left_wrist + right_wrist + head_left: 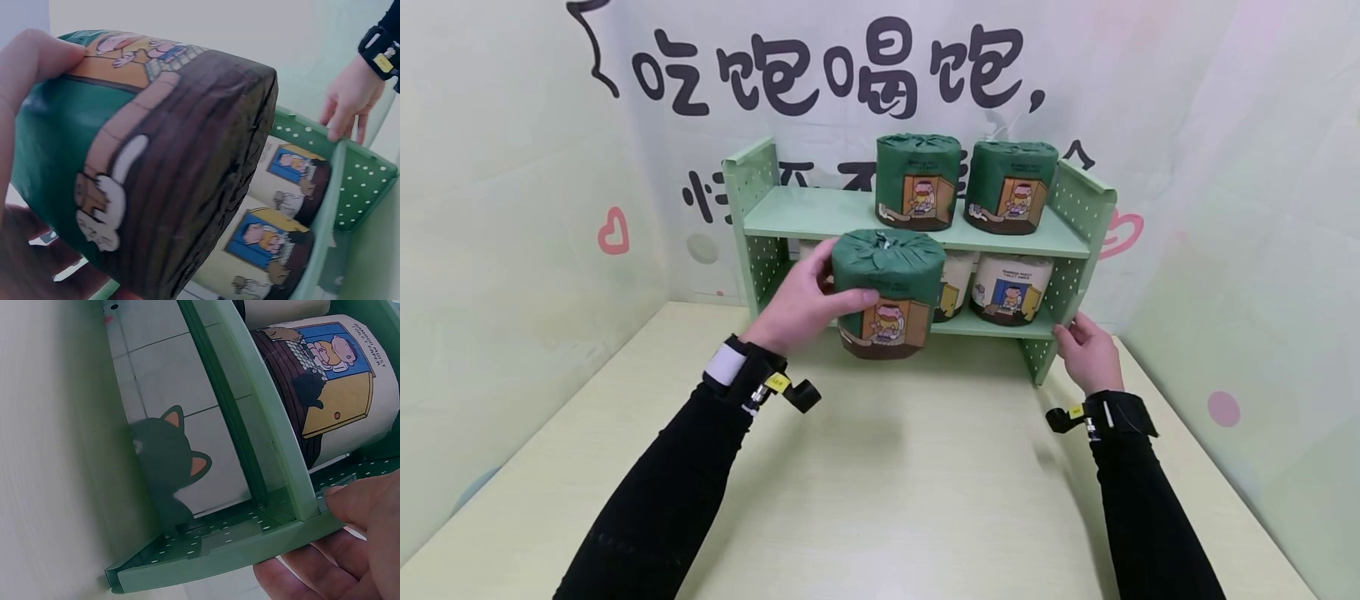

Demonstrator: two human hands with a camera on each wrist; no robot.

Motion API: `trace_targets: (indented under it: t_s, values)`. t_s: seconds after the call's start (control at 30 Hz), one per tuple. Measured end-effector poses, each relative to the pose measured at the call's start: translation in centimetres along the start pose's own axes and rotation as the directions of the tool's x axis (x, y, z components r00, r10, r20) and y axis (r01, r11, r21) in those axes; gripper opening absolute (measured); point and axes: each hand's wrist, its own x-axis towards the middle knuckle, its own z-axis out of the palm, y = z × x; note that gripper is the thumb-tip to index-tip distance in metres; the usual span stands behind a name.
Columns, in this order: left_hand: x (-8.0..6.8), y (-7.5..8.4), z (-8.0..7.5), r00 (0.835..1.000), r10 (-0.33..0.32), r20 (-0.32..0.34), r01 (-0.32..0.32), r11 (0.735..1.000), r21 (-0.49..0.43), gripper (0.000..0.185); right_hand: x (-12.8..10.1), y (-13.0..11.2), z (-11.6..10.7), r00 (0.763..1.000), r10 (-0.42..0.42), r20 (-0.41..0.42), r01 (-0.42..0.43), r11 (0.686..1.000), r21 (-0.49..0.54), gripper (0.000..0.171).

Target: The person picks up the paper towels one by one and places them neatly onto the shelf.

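In the head view my left hand (801,304) grips a green-wrapped toilet paper roll (887,292) from its left side, thumb across the front. The roll is in the air before a light green two-tier shelf (812,212); the left wrist view shows its dark brown bottom edge. My right hand (1088,354) pinches the lower front edge of the shelf's perforated right side panel (1078,204), thumb inside and fingers outside in the right wrist view. Two more green rolls (917,183) (1011,187) stand on the upper tier.
White-wrapped rolls (1011,290) stand on the lower tier, partly hidden behind the held roll. The shelf stands on a pale table (880,500) against a printed backdrop (850,75). Light side walls (1247,292) flank the table.
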Motion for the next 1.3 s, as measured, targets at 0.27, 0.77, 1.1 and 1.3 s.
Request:
trace_targets:
  t_s: [0.27,0.77,1.1,1.3]
  values:
    - [0.6,1.1,-2.0,0.995,0.041,-0.091,-0.042,0.999,-0.011,0.078,0.0,0.0,0.1,1.000,-0.006,-0.008,0.006,1.000,-0.002,0.055]
    - [2.4,3.3,-4.8,0.961,0.099,-0.260,-0.130,0.986,-0.104,0.061,-0.1,0.0,0.1,1.000,0.010,-0.004,-0.010,1.000,-0.002,0.055]
    - [3.4,3.3,-6.4,0.941,0.064,-0.334,-0.080,0.996,-0.034,0.066,-0.1,-0.1,0.1,1.000,0.006,-0.001,-0.006,1.000,0.003,0.055]
    - [4.1,2.9,-7.2,0.929,0.025,-0.369,-0.027,1.000,0.000,0.072,-0.2,-0.1,0.1,1.000,0.003,-0.002,-0.003,1.000,0.004,0.056]
